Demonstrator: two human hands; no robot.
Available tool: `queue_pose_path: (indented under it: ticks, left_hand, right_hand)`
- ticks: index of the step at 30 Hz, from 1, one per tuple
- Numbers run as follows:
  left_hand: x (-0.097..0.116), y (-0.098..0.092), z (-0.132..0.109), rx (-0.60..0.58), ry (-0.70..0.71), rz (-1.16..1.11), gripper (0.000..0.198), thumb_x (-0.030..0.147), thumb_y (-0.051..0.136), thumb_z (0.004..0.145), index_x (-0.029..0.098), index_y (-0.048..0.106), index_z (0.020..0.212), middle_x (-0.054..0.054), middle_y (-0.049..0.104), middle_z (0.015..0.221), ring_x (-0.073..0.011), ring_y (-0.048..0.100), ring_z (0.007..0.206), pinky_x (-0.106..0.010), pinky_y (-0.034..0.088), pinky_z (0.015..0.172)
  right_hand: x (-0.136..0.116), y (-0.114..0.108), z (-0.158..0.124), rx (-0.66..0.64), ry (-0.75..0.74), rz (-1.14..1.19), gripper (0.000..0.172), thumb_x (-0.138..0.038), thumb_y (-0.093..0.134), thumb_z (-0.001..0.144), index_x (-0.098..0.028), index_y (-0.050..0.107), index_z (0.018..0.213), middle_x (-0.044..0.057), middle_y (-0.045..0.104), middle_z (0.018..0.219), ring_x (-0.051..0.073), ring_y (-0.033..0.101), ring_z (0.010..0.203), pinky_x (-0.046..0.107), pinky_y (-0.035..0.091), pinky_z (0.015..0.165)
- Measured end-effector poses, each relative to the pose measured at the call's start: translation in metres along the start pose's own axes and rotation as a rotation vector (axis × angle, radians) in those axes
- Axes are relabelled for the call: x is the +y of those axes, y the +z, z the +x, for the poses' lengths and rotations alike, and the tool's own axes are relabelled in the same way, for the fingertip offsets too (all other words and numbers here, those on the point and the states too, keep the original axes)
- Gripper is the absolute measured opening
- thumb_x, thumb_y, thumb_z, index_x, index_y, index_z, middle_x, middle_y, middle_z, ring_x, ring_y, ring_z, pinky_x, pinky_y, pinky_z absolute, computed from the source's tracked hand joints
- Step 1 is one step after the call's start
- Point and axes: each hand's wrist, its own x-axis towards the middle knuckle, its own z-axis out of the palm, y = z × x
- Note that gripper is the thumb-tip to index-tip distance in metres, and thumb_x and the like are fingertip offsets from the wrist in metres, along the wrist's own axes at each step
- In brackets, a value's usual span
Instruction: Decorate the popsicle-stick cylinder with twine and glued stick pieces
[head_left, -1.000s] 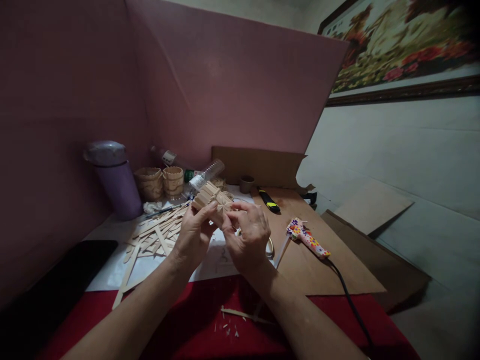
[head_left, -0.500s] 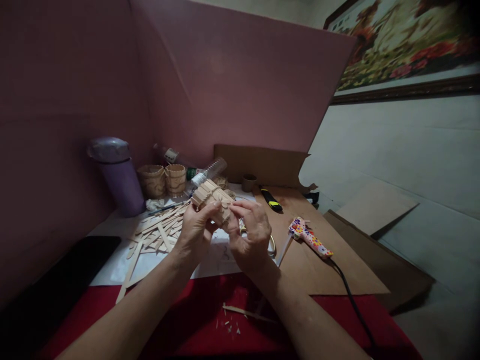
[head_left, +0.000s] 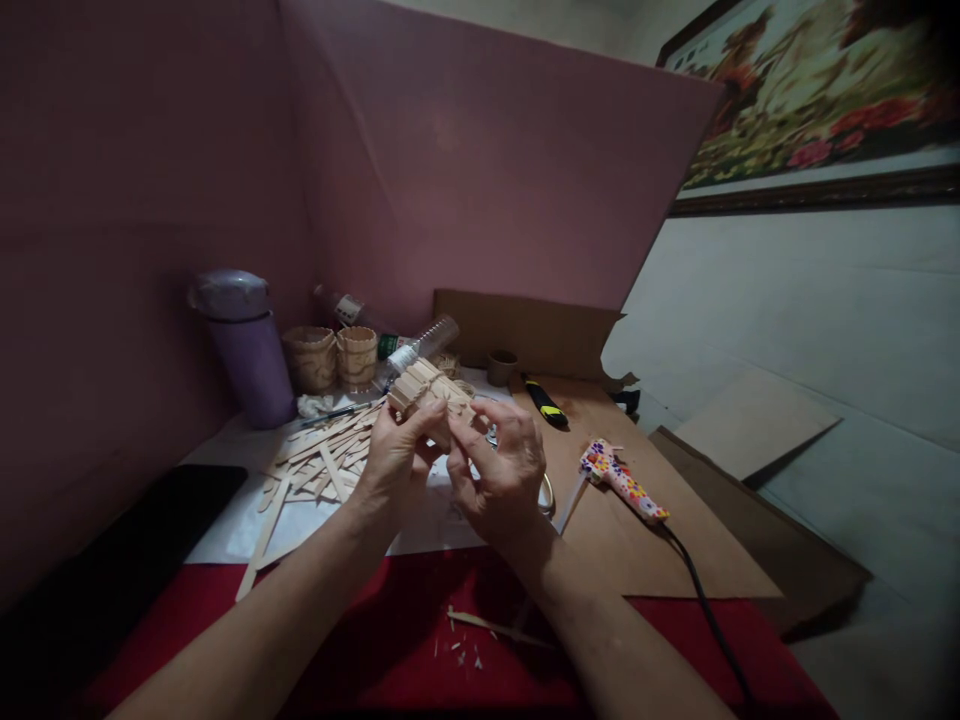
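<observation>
A small cup made of wooden craft sticks (head_left: 426, 385), with twine tied around it, lies tilted on its side between my two hands above the table. My left hand (head_left: 401, 450) is closed round its left and lower side, thumb on top. The fingers of my right hand (head_left: 504, 462) are closed on its right end, covering much of that side. Behind my left hand, loose craft sticks (head_left: 330, 460) are heaped on white paper (head_left: 217, 525).
Two finished-looking stick cups (head_left: 356, 358) stand by a purple tumbler (head_left: 251, 360). A clear plastic bottle (head_left: 427, 345) lies behind my hands. On the cardboard (head_left: 592, 540) rest a utility knife (head_left: 545, 400) and a flowered glue gun (head_left: 622, 480) with its cord. Stick scraps (head_left: 487, 625) lie on red cloth.
My right hand has shifted its fingers on the cup: they were raised and spread over its side, and now are curled lower against it. The view has moved slightly.
</observation>
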Motion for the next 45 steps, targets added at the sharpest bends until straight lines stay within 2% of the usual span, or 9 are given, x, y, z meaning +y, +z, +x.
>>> queue_pose_path:
  ticks: [7, 13, 19, 25, 34, 38, 45]
  left_hand:
    - [0.000, -0.001, 0.001, -0.007, 0.011, -0.069, 0.033, 0.019, 0.076, 0.072, 0.020, 0.054, 0.096, -0.002, 0.067, 0.097, -0.0150, 0.065, 0.085, -0.030, 0.052, 0.077]
    - [0.000, -0.001, -0.001, 0.012, 0.037, -0.048, 0.033, 0.017, 0.075, 0.073, 0.020, 0.051, 0.095, -0.003, 0.067, 0.097, -0.0144, 0.064, 0.083, -0.029, 0.052, 0.075]
    - [-0.003, 0.000, -0.001, 0.004, 0.059, -0.039, 0.035, 0.019, 0.076, 0.074, 0.021, 0.050, 0.097, -0.002, 0.068, 0.095, -0.0152, 0.066, 0.085, -0.029, 0.052, 0.077]
    - [-0.006, 0.001, -0.003, 0.020, 0.085, 0.021, 0.041, 0.020, 0.078, 0.071, 0.021, 0.050, 0.101, -0.003, 0.067, 0.099, -0.0152, 0.065, 0.085, -0.029, 0.053, 0.074]
    - [-0.008, 0.004, -0.004, 0.047, 0.116, 0.057, 0.046, 0.023, 0.081, 0.066, 0.021, 0.052, 0.101, -0.003, 0.065, 0.101, -0.0150, 0.064, 0.087, -0.028, 0.053, 0.074]
    - [-0.008, 0.003, -0.004, 0.046, 0.109, 0.084, 0.045, 0.024, 0.081, 0.066, 0.021, 0.052, 0.099, -0.002, 0.065, 0.099, -0.0150, 0.064, 0.084, -0.029, 0.052, 0.073]
    - [-0.011, -0.003, -0.001, 0.069, 0.082, 0.144, 0.055, 0.018, 0.086, 0.056, 0.021, 0.052, 0.100, -0.001, 0.064, 0.097, -0.0155, 0.062, 0.083, -0.029, 0.051, 0.069]
  right_hand:
    - [0.003, 0.002, 0.000, 0.021, -0.015, -0.091, 0.028, -0.019, 0.058, 0.083, -0.020, 0.068, 0.110, 0.012, 0.062, 0.116, 0.029, 0.054, 0.108, 0.049, 0.047, 0.093]
    - [-0.001, 0.004, 0.002, 0.077, 0.014, -0.024, 0.024, -0.012, 0.058, 0.084, -0.014, 0.069, 0.105, 0.013, 0.066, 0.110, 0.027, 0.057, 0.103, 0.046, 0.049, 0.094]
    - [-0.004, 0.006, 0.002, 0.116, 0.036, -0.067, 0.020, -0.013, 0.059, 0.085, -0.017, 0.069, 0.102, 0.011, 0.069, 0.107, 0.025, 0.060, 0.101, 0.043, 0.049, 0.089]
    - [-0.004, 0.005, 0.003, 0.119, 0.080, -0.120, 0.009, -0.015, 0.061, 0.087, -0.017, 0.070, 0.088, 0.009, 0.070, 0.096, 0.024, 0.060, 0.092, 0.039, 0.047, 0.084]
    - [-0.006, 0.003, 0.006, 0.095, 0.112, -0.146, 0.013, -0.019, 0.059, 0.090, -0.018, 0.068, 0.080, 0.006, 0.070, 0.088, 0.022, 0.057, 0.086, 0.036, 0.041, 0.078]
    - [-0.005, 0.001, 0.006, 0.067, 0.104, -0.138, 0.013, -0.019, 0.059, 0.089, -0.018, 0.067, 0.079, 0.006, 0.069, 0.087, 0.022, 0.056, 0.085, 0.037, 0.039, 0.078]
    - [-0.004, 0.002, 0.003, 0.043, 0.073, -0.157, 0.011, -0.021, 0.060, 0.089, -0.017, 0.071, 0.089, 0.008, 0.069, 0.091, 0.023, 0.055, 0.091, 0.038, 0.038, 0.082]
